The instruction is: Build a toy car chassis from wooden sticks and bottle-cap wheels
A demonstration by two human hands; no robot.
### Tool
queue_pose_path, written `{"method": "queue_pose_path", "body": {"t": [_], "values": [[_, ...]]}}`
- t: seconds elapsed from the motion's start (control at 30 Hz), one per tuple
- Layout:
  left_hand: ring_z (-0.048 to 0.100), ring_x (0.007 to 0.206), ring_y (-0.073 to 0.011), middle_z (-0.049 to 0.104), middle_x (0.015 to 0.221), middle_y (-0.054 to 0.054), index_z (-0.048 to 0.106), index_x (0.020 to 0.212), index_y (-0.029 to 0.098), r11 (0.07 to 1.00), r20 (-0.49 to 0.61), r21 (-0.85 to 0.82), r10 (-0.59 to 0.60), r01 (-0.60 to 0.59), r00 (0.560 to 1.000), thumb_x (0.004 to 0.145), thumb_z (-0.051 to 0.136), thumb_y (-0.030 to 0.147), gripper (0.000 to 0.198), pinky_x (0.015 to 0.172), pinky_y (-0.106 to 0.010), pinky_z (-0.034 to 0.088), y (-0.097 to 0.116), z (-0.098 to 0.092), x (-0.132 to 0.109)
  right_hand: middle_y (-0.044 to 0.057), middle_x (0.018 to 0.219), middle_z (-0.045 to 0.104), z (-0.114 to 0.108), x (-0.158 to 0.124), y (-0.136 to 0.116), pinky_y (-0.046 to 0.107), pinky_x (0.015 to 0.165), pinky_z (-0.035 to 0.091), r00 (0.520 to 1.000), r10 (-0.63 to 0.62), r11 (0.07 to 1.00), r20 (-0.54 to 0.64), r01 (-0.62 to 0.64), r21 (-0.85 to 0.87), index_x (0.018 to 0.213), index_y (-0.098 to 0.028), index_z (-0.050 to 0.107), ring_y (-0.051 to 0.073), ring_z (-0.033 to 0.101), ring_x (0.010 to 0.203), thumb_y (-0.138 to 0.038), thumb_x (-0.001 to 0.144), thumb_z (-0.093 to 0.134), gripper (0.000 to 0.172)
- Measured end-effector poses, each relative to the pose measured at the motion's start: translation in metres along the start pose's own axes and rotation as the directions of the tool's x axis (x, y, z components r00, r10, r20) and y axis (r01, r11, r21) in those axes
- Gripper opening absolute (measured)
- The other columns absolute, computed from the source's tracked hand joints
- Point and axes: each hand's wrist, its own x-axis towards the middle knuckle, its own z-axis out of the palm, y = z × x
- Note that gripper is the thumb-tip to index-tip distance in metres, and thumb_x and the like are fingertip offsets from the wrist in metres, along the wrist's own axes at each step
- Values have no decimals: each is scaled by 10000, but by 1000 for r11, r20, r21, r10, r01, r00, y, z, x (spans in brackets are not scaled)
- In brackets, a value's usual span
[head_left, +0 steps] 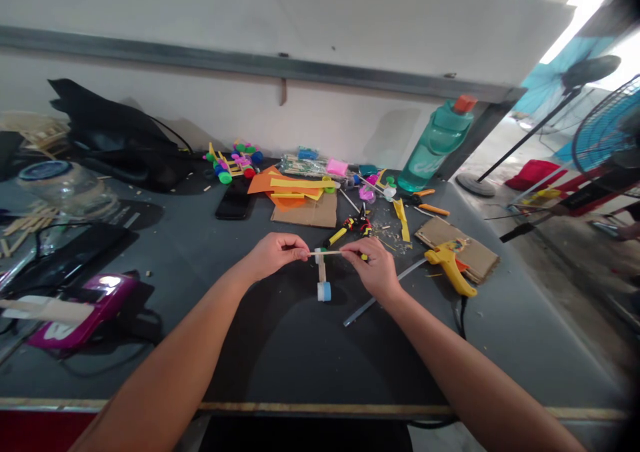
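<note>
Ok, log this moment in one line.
left hand: pinching thin stick | right hand: pinching its other end | on stick: wooden strip with blue cap | nearby: yellow glue gun

Left arm: my bare forearm runs up from 7 o'clock, wrist straight.
Left hand (274, 255): my thumb and forefinger pinched tight, tips pointing to 3 o'clock.
Right arm: runs up from 5 o'clock, wrist slightly bent.
Right hand (373, 265): knuckles up, my fingertips pinched together, pointing to 9 o'clock.
</note>
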Motion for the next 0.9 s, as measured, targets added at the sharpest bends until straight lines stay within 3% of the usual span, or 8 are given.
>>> {"method": "queue_pose_path", "body": {"t": [0.9], "values": [[617,746,-158,684,748,-29,672,747,157,999,21,22,-40,39,999,787,593,359,221,712,-252,462,8,-4,-3,15,778,692,2,1,-7,332,765,457,1000,17,1000,1,-17,15,801,-245,700,184,596,778,-221,827,610,97]]}}
